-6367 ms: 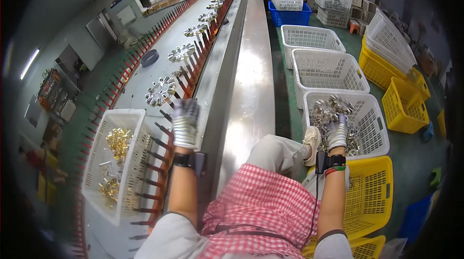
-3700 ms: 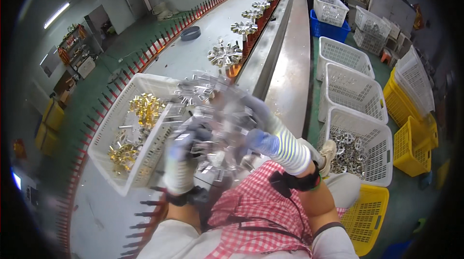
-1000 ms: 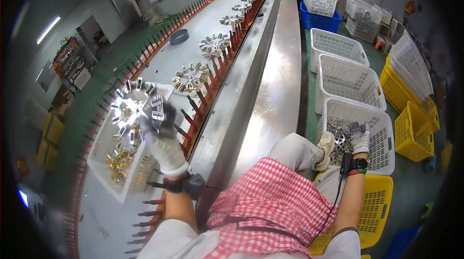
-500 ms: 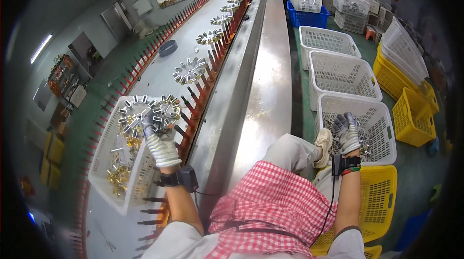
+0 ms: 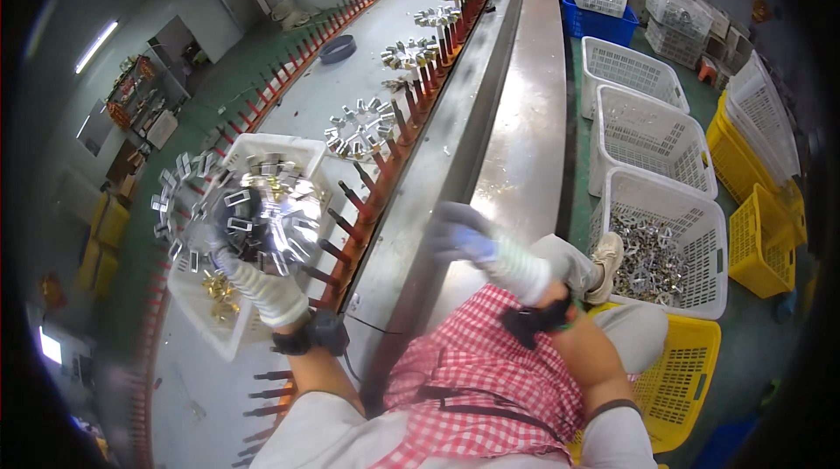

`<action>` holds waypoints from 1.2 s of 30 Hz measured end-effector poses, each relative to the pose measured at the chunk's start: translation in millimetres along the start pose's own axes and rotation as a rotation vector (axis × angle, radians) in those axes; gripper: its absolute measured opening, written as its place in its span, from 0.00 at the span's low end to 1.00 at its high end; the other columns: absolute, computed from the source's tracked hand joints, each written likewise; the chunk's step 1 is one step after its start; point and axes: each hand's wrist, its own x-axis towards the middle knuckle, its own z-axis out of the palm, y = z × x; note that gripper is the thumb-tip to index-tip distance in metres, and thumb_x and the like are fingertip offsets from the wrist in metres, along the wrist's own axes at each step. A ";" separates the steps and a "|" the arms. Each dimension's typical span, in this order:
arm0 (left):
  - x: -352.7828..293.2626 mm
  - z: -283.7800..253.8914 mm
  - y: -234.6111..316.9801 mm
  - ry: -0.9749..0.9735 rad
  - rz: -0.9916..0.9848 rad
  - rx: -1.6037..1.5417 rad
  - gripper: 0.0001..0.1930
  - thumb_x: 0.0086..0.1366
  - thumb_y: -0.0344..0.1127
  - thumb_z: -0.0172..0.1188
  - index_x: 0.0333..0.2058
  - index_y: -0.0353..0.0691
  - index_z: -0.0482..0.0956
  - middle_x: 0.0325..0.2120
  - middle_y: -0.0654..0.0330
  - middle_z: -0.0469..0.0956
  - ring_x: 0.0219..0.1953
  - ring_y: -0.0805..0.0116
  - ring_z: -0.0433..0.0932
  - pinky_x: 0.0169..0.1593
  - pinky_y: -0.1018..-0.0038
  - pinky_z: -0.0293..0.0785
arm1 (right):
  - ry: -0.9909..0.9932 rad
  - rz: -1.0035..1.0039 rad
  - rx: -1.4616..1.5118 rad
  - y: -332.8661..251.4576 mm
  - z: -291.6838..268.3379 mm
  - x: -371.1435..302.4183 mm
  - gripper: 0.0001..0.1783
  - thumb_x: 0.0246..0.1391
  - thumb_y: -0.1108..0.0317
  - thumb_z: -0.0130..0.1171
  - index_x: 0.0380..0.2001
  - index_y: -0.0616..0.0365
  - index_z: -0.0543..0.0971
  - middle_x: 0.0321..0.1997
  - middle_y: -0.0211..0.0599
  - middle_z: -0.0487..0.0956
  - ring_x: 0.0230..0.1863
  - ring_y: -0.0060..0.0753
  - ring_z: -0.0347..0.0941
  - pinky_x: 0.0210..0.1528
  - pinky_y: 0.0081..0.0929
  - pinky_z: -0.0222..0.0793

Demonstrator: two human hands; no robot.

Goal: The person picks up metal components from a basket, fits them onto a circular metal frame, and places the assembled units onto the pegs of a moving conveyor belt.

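My left hand, in a striped grey-white glove, grips a round rack with shiny metal clips around its rim. The rack is tilted over a white basket, and a curved row of similar clips shows to its left; whether it belongs to the same rack I cannot tell. Gold-coloured pieces lie in that basket. My right hand, gloved too, is over the metal ledge, apart from the rack. Motion smears its fingers, and I make out nothing in it.
Red and black pegs line the bench edge, with more clip-laden racks standing beyond. On my right, a white crate holds loose metal clips. Other white crates and yellow crates stand on the floor.
My right hand has left the crate of loose clips and come left across the ledge. In my left hand the rack has tilted, and that hand has shifted slightly left.
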 end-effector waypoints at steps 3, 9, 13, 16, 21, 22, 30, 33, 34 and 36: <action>-13.5 5.4 16.2 -0.346 -0.360 0.077 0.23 0.56 0.49 0.47 0.41 0.36 0.69 0.33 0.60 0.72 0.30 0.73 0.72 0.33 0.78 0.70 | -0.082 0.056 0.142 -9.8 39.7 34.8 0.40 0.45 0.52 0.56 0.55 0.62 0.52 0.49 0.44 0.64 0.42 0.33 0.69 0.46 0.28 0.65; -62.2 37.0 -15.2 -0.921 -0.840 0.240 0.20 0.52 0.41 0.57 0.42 0.36 0.70 0.33 0.61 0.73 0.31 0.78 0.71 0.33 0.81 0.67 | 0.267 0.102 -0.180 -21.9 10.5 -3.6 0.27 0.43 0.62 0.59 0.47 0.58 0.63 0.37 0.33 0.71 0.34 0.26 0.70 0.33 0.21 0.69; -90.7 51.6 -64.0 -0.876 -0.938 -0.132 0.33 0.54 0.48 0.54 0.53 0.35 0.55 0.48 0.50 0.61 0.48 0.61 0.64 0.49 0.70 0.64 | 0.638 0.072 -0.105 -28.6 -64.7 -61.8 0.20 0.43 0.65 0.58 0.41 0.57 0.68 0.34 0.30 0.73 0.32 0.23 0.70 0.28 0.21 0.69; -83.7 16.7 -106.3 -0.514 -0.776 -0.305 0.35 0.55 0.52 0.52 0.53 0.35 0.51 0.49 0.46 0.59 0.48 0.54 0.64 0.51 0.64 0.64 | 0.899 0.185 -0.073 -56.0 -157.5 -117.8 0.22 0.41 0.56 0.60 0.39 0.54 0.70 0.34 0.28 0.72 0.35 0.25 0.69 0.33 0.23 0.68; -54.3 -5.0 -91.0 -0.075 -0.696 -0.382 0.27 0.54 0.53 0.52 0.46 0.41 0.62 0.41 0.50 0.68 0.42 0.61 0.69 0.47 0.67 0.68 | 1.080 -0.328 0.268 -73.8 -313.6 -238.1 0.30 0.38 0.50 0.60 0.42 0.56 0.68 0.42 0.36 0.71 0.42 0.29 0.66 0.43 0.26 0.65; -51.2 -6.6 -89.1 -0.078 -0.655 -0.343 0.24 0.55 0.52 0.52 0.44 0.41 0.64 0.38 0.52 0.70 0.41 0.64 0.70 0.45 0.69 0.69 | 1.273 -0.365 0.303 -75.1 -325.7 -252.2 0.35 0.37 0.48 0.60 0.45 0.59 0.65 0.47 0.38 0.67 0.47 0.30 0.62 0.46 0.28 0.62; -14.6 37.0 -28.5 -0.224 -0.174 -0.330 0.26 0.53 0.53 0.53 0.46 0.43 0.66 0.41 0.57 0.71 0.40 0.69 0.72 0.44 0.72 0.69 | 1.309 -0.479 0.502 -88.2 -252.7 -209.4 0.44 0.40 0.44 0.55 0.55 0.60 0.53 0.62 0.41 0.47 0.64 0.36 0.39 0.63 0.31 0.37; 15.1 33.0 -88.7 -0.021 -0.343 -0.460 0.18 0.53 0.45 0.57 0.42 0.47 0.70 0.40 0.64 0.71 0.38 0.71 0.69 0.43 0.75 0.66 | 1.308 -0.492 0.410 -78.3 -261.2 -203.4 0.43 0.43 0.45 0.53 0.54 0.63 0.54 0.61 0.42 0.52 0.62 0.36 0.44 0.62 0.30 0.40; 20.6 33.2 -100.3 0.048 -0.431 -0.406 0.17 0.51 0.46 0.58 0.40 0.49 0.71 0.36 0.64 0.71 0.36 0.70 0.68 0.40 0.74 0.66 | 1.297 -0.465 0.397 -79.2 -255.1 -196.9 0.41 0.43 0.45 0.53 0.54 0.60 0.56 0.60 0.42 0.53 0.61 0.36 0.46 0.62 0.30 0.40; 23.8 36.0 -121.5 0.023 -0.642 -0.542 0.17 0.50 0.48 0.59 0.37 0.50 0.72 0.34 0.64 0.71 0.37 0.70 0.67 0.40 0.68 0.66 | 1.310 -0.470 0.356 -73.7 -258.9 -202.0 0.39 0.43 0.46 0.54 0.52 0.60 0.58 0.59 0.43 0.55 0.61 0.36 0.48 0.61 0.30 0.42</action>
